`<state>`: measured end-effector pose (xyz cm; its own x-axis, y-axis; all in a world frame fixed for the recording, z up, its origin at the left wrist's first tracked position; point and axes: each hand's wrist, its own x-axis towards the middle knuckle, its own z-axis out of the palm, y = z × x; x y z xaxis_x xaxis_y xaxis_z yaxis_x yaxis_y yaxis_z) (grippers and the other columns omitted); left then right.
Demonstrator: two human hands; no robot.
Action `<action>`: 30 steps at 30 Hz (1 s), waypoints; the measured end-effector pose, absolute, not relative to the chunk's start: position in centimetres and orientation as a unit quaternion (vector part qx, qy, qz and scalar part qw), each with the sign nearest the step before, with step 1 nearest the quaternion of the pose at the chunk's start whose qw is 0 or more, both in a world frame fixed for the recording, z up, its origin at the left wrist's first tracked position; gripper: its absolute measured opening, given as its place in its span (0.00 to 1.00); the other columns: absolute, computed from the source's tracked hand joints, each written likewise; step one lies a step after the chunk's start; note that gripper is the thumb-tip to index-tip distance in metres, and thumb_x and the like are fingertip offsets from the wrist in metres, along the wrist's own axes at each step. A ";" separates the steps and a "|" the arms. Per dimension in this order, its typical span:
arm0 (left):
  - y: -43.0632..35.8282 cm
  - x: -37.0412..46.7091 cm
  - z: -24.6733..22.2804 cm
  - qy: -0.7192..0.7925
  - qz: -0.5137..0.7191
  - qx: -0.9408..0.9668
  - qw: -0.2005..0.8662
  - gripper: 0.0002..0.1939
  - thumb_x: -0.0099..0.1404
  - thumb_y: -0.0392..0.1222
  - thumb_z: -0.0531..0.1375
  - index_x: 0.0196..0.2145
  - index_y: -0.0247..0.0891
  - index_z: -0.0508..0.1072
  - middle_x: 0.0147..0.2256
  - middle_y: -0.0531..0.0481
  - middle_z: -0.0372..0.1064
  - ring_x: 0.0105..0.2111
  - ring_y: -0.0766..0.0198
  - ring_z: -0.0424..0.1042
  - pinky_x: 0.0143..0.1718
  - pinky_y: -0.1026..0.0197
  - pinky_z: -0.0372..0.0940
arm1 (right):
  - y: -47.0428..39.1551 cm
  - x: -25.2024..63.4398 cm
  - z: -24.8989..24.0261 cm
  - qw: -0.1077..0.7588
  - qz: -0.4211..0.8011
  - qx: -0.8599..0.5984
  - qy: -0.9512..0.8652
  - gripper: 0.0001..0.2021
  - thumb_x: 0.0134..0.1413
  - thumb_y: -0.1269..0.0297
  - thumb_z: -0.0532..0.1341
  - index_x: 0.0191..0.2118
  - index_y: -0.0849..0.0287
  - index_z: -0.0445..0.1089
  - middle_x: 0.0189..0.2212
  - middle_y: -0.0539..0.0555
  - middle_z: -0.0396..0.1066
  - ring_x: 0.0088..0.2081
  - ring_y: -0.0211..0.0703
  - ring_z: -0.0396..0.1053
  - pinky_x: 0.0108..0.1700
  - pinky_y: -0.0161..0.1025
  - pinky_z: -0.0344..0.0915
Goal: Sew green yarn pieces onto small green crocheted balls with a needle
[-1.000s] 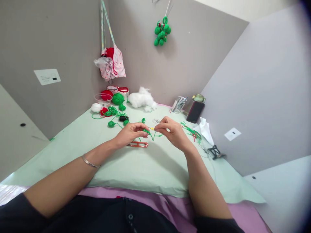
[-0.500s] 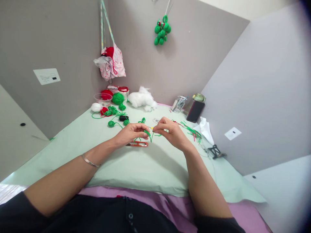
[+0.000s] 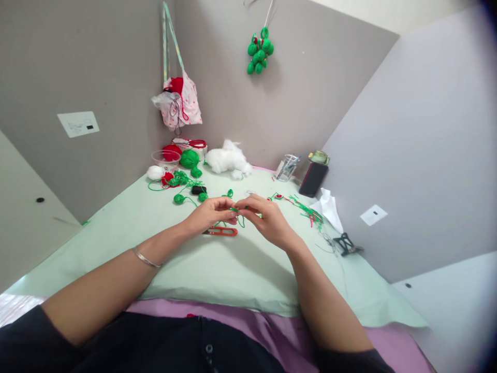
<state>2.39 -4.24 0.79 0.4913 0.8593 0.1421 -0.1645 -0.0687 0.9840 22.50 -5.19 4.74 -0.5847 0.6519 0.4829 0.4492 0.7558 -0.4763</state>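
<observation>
The left hand and right hand pinch a small green yarn piece between their fingers. The bit peeking out looks thin and lies sideways, and a loopy green strand dangles just under the fingers.

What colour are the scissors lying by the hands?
The small snips have an orange-red handle; it shows best in the head view.

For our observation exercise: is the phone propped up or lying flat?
Propped up: the phone stands on its lower edge, dark face forward, hiding part of the jar behind it.
</observation>
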 end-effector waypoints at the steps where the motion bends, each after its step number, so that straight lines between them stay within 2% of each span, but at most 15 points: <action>1: -4.3 2.4 0.7 0.297 0.411 0.600 0.619 0.16 0.57 0.47 0.66 0.38 0.34 0.71 0.33 0.49 0.72 0.37 0.62 0.74 0.47 0.52 0.68 | -5.2 22.4 4.6 0.324 0.136 -0.312 -0.883 0.09 0.63 0.66 0.56 0.45 0.53 0.72 0.38 0.54 0.71 0.38 0.40 0.69 0.42 0.38 0.65; 5: -4.3 2.7 0.5 0.316 0.385 0.589 0.637 0.16 0.56 0.48 0.67 0.35 0.34 0.70 0.33 0.48 0.73 0.38 0.59 0.76 0.48 0.50 0.69 | -5.3 22.1 4.1 0.289 0.054 -0.318 -0.902 0.10 0.64 0.67 0.54 0.41 0.54 0.73 0.38 0.55 0.71 0.35 0.38 0.68 0.38 0.36 0.63; 7: -4.2 2.9 0.3 0.307 0.380 0.584 0.648 0.16 0.56 0.48 0.67 0.33 0.34 0.68 0.32 0.49 0.73 0.38 0.58 0.76 0.47 0.50 0.69 | -5.4 21.8 4.1 0.312 0.060 -0.318 -0.893 0.08 0.62 0.66 0.55 0.38 0.55 0.73 0.39 0.55 0.70 0.34 0.37 0.68 0.36 0.36 0.63; 9: -4.2 3.0 0.1 0.295 0.383 0.582 0.654 0.17 0.55 0.47 0.68 0.32 0.35 0.66 0.32 0.49 0.74 0.38 0.58 0.77 0.46 0.51 0.70 | -5.6 21.6 4.4 0.378 0.143 -0.314 -0.859 0.06 0.60 0.64 0.58 0.36 0.56 0.71 0.41 0.55 0.70 0.33 0.36 0.68 0.33 0.35 0.65; 11: -4.1 3.1 -0.1 0.287 0.385 0.583 0.655 0.17 0.55 0.47 0.68 0.31 0.36 0.64 0.33 0.48 0.75 0.38 0.59 0.77 0.45 0.52 0.70 | -5.7 21.5 4.7 0.429 0.300 -0.305 -0.796 0.06 0.60 0.60 0.58 0.36 0.56 0.68 0.39 0.54 0.70 0.29 0.35 0.69 0.30 0.34 0.66; 13: -4.1 3.1 -0.1 0.283 0.380 0.587 0.656 0.17 0.55 0.45 0.68 0.30 0.36 0.62 0.34 0.47 0.75 0.39 0.58 0.77 0.43 0.53 0.70 | -5.7 21.6 5.1 0.436 0.451 -0.292 -0.722 0.08 0.61 0.57 0.57 0.38 0.55 0.64 0.34 0.51 0.72 0.26 0.35 0.70 0.29 0.35 0.69; 15: -4.2 3.1 -0.1 0.282 0.376 0.591 0.656 0.17 0.54 0.42 0.68 0.29 0.36 0.61 0.33 0.49 0.73 0.39 0.58 0.77 0.42 0.54 0.70 | -5.5 21.9 5.4 0.449 0.521 -0.282 -0.669 0.09 0.60 0.56 0.58 0.38 0.55 0.61 0.29 0.48 0.72 0.25 0.36 0.72 0.32 0.38 0.72; 18: -4.2 3.2 -0.3 0.292 0.376 0.588 0.654 0.16 0.51 0.37 0.68 0.27 0.35 0.61 0.33 0.50 0.71 0.38 0.59 0.77 0.40 0.57 0.70 | -4.8 23.1 6.4 0.565 0.485 -0.261 -0.614 0.08 0.57 0.59 0.61 0.37 0.55 0.62 0.25 0.45 0.71 0.30 0.38 0.75 0.41 0.42 0.73; 21: -4.2 3.3 -0.6 0.311 0.367 0.593 0.646 0.15 0.49 0.34 0.67 0.27 0.35 0.61 0.36 0.50 0.69 0.33 0.64 0.76 0.36 0.60 0.69 | -4.0 25.0 7.6 0.711 0.373 -0.235 -0.548 0.06 0.56 0.62 0.61 0.36 0.56 0.63 0.24 0.44 0.69 0.33 0.36 0.75 0.50 0.45 0.71; 24: -4.2 3.2 -0.4 0.316 0.361 0.613 0.627 0.13 0.49 0.34 0.67 0.27 0.35 0.64 0.36 0.50 0.70 0.30 0.66 0.75 0.34 0.62 0.68 | -3.3 26.9 8.4 0.804 0.260 -0.227 -0.484 0.04 0.56 0.64 0.60 0.35 0.56 0.64 0.24 0.43 0.68 0.32 0.35 0.74 0.54 0.47 0.69; 27: -4.2 2.8 0.3 0.306 0.362 0.629 0.616 0.10 0.53 0.37 0.65 0.32 0.36 0.68 0.31 0.52 0.71 0.29 0.66 0.75 0.35 0.61 0.68 | -3.0 27.9 8.6 0.827 0.204 -0.231 -0.470 0.03 0.57 0.65 0.60 0.35 0.57 0.66 0.23 0.43 0.67 0.31 0.35 0.73 0.52 0.46 0.70; 30: -4.3 2.3 1.0 0.313 0.372 0.638 0.598 0.10 0.56 0.41 0.65 0.36 0.35 0.71 0.25 0.54 0.69 0.28 0.66 0.73 0.34 0.63 0.68 | -3.2 27.8 8.4 0.750 0.216 -0.282 -0.558 0.04 0.56 0.63 0.62 0.36 0.56 0.69 0.24 0.45 0.68 0.29 0.35 0.71 0.42 0.40 0.71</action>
